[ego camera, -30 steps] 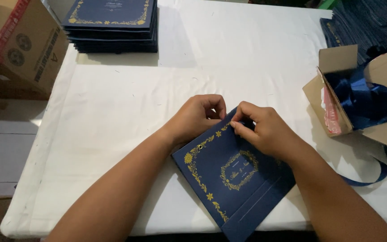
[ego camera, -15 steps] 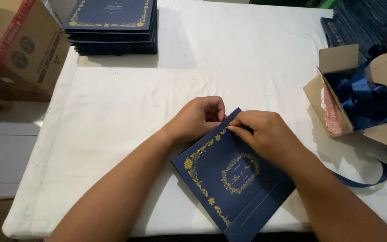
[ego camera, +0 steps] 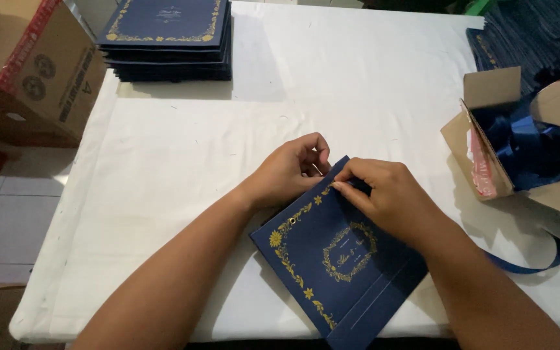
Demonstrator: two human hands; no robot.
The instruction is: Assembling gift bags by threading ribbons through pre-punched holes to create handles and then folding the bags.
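A flat navy paper bag with gold floral border [ego camera: 338, 259] lies slanted on the white worktop [ego camera: 183, 168], its upper corner directly under both sets of fingers. The left hand [ego camera: 290, 172] rests at that corner with its fingers curled nearly closed, tips touching the bag's top edge. The right hand [ego camera: 387, 198] lies over the bag's upper right part, thumb and forefinger pinched together on something small and dark at the same edge; what it is cannot be told. A blue ribbon [ego camera: 533, 262] trails out just beyond the right wrist toward an open cardboard box [ego camera: 481, 149]. Well beyond the fingertips sits a stack of similar bags [ego camera: 166, 39].
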